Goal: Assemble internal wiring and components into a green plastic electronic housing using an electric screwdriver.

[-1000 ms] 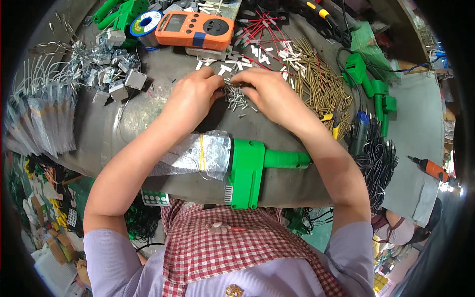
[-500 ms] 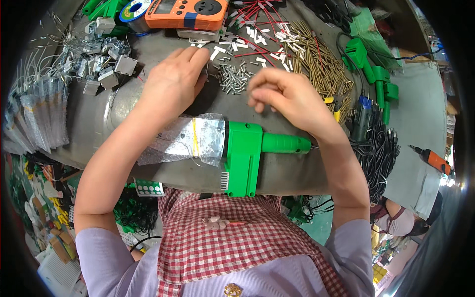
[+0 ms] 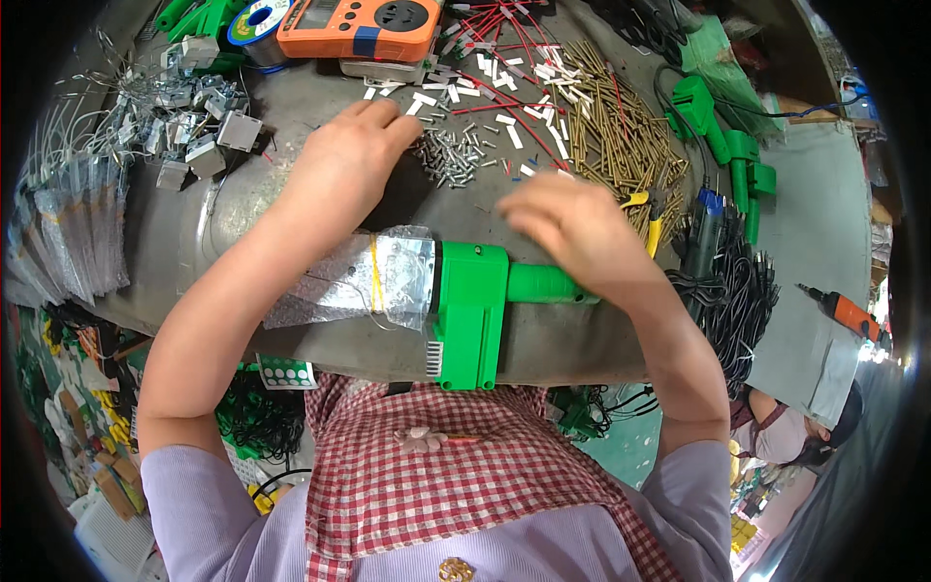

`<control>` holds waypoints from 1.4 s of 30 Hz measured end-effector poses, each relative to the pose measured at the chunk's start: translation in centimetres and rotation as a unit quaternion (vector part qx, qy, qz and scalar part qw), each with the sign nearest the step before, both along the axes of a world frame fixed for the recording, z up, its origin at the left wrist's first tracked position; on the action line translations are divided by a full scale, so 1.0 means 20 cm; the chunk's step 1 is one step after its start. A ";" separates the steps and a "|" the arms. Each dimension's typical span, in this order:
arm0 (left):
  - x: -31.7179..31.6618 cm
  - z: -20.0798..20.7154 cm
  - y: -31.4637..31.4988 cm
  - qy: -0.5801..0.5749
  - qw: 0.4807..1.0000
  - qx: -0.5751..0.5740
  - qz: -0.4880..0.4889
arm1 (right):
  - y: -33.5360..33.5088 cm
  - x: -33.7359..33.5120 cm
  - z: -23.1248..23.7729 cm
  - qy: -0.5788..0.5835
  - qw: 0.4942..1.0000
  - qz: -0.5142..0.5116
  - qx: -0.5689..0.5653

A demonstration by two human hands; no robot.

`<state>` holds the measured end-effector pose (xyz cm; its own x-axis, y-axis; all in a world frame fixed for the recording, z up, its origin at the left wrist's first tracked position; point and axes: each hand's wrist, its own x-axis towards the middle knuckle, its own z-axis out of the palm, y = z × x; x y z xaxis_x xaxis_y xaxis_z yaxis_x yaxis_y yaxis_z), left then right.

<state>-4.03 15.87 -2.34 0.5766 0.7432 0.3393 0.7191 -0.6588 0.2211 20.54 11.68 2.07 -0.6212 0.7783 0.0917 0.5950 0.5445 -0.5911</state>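
A green plastic tool housing (image 3: 472,320) with a green handle (image 3: 545,284) lies across the table's near edge. On its left is a metal plate (image 3: 405,270) in bubble wrap (image 3: 320,291), bound by a yellow rubber band. A small shiny spot shows in the hole at the housing's top. My left hand (image 3: 354,160) is closed beside a pile of small silver screws (image 3: 451,160); its fingertips are hidden. Above the green handle is my right hand (image 3: 587,233), its fingers curved and blurred, so their grip is unclear.
Long brass-coloured screws (image 3: 621,126), white sleeves (image 3: 514,136) and red wires (image 3: 499,92) lie beyond my hands. Yellow-handled pliers (image 3: 654,228) and black cables (image 3: 732,301) are on the right. An orange meter (image 3: 364,29) stands at the back; metal-and-white parts (image 3: 199,136) lie left.
My right hand has moved toward me, away from the silver screws, and its fingers look straighter. My left hand stays close to the pile. A shiny spot now shows in the housing's top hole.
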 end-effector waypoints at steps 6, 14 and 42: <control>-0.02 0.02 0.02 -0.068 0.993 -0.087 0.046 | 0.14 -0.09 -0.14 -0.119 0.977 -0.081 0.156; 0.05 0.02 0.00 0.010 0.998 -0.045 0.035 | 0.18 -0.09 -0.16 -0.101 0.978 -0.062 0.173; 0.64 0.19 -0.27 -0.100 0.923 -0.310 -0.204 | -0.65 0.18 -0.26 0.082 0.899 -0.291 0.316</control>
<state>8.80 10.57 1.38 0.8236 0.5647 0.0523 0.3425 -0.5687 0.7478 24.13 -1.27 -3.19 -0.0625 0.7271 0.6837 0.8207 0.4272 -0.3794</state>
